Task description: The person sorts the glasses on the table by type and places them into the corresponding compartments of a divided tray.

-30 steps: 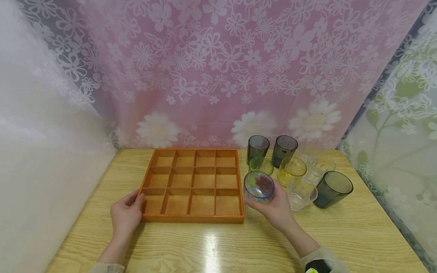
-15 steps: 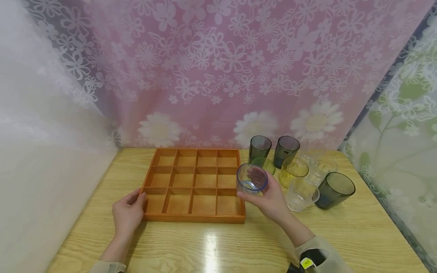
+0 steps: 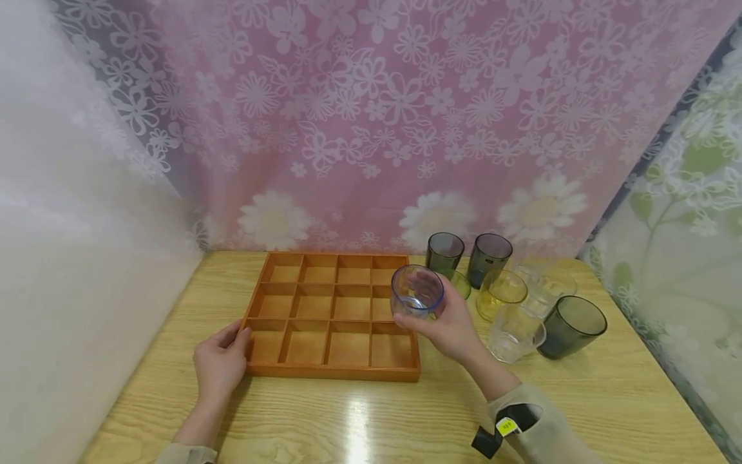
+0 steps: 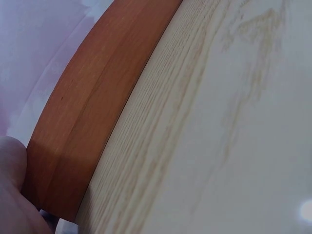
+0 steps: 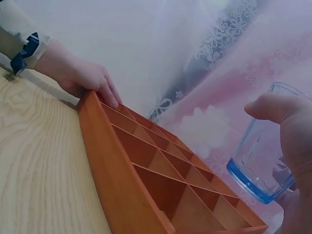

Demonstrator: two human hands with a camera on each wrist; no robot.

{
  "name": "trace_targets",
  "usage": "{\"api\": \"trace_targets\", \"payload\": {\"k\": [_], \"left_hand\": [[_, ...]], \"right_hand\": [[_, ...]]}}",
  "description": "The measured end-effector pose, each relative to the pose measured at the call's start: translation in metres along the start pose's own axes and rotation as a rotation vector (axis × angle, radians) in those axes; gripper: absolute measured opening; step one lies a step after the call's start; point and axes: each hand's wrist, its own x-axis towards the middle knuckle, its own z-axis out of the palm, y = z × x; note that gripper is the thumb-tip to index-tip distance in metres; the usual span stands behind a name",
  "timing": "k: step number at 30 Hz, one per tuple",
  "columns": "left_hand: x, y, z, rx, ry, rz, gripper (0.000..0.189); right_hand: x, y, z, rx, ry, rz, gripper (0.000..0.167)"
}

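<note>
A clear drinking glass with a blue tint (image 3: 415, 298) is raised over the right edge of the wooden compartment tray (image 3: 333, 372). My right hand (image 3: 453, 327) holds it, the thumb curled round its near side. In the right wrist view the glass (image 5: 256, 168) hangs tilted beside the tray, its base a deeper blue. At the tray's front left corner, my left hand (image 3: 220, 362) grips the side wall. The right wrist view shows that hand's fingers (image 5: 111, 95) bent over the rim. The left wrist view has the tray's outer wall (image 4: 92, 97) along the wooden table.
Right of the tray stand two dark grey glasses (image 3: 489, 261), a green glass (image 3: 462, 285), a yellow glass (image 3: 501, 296), a clear glass mug (image 3: 513, 335), other clear glassware (image 3: 551, 290) and a smoky glass (image 3: 574, 328). A floral curtain (image 3: 371, 129) hangs behind the table.
My right hand has carried the blue-tinted glass left and slightly farther back, from beside the tray to over its right edge. The left hand stays at the tray's corner.
</note>
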Motion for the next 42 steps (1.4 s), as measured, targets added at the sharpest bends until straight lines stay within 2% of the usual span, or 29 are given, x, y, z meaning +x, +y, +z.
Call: {"api": "trace_targets", "payload": {"k": [12, 21, 27, 36, 42], "left_hand": [[0.0, 0.0, 0.001, -0.006, 0.005, 0.014, 0.031], [-0.001, 0.001, 0.0, -0.007, -0.005, -0.004, 0.032], [-0.001, 0.001, 0.001, 0.013, 0.004, 0.009, 0.032], [-0.001, 0.003, 0.0, -0.003, -0.001, -0.018, 0.033], [-0.001, 0.003, 0.001, -0.001, -0.001, -0.001, 0.033]], "right_hand": [[0.022, 0.007, 0.006, 0.036, -0.006, 0.014, 0.08], [0.038, 0.013, 0.017, 0.041, -0.003, 0.026, 0.073], [0.053, 0.013, 0.024, 0.077, 0.003, 0.029, 0.072], [0.074, 0.021, 0.043, 0.099, 0.027, 0.048, 0.072], [0.086, 0.023, 0.054, 0.062, 0.03, 0.06, 0.073]]}}
